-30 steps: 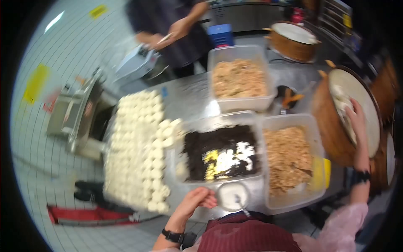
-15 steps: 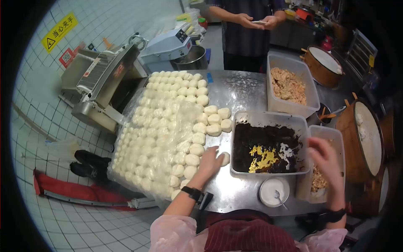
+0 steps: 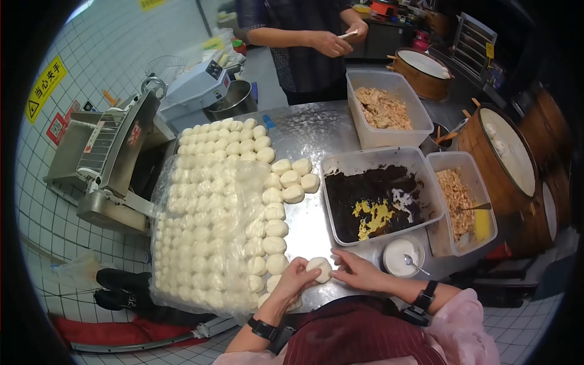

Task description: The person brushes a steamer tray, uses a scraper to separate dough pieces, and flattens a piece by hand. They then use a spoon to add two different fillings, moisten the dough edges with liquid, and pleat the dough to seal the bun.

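A round white dough ball [image 3: 319, 269] is held near the front edge of the steel table, between my two hands. My left hand [image 3: 293, 278] grips its left side with thumb and fingers. From the right, my right hand [image 3: 360, 272] pinches its other side, thumb low and fingers above. Just left lie many more dough balls [image 3: 275, 246] in rows, a large part of them under a clear plastic sheet [image 3: 207, 225]. Beyond my right hand stands a plastic tub of dark filling [image 3: 340, 207] with yellow and white patches on it.
A small tub of white contents [image 3: 398, 250] with a spoon sits beside my right forearm. Tubs of chopped filling [image 3: 456, 194] and paler filling [image 3: 383, 112] stand farther right and back. Round steamers [image 3: 508, 161] line the right. Across the table, a person [image 3: 298, 42] holds something thin and pale.
My right hand has come left and down from the tubs to the dough ball. My left hand has brought that ball nearer to me. The view has shifted right.
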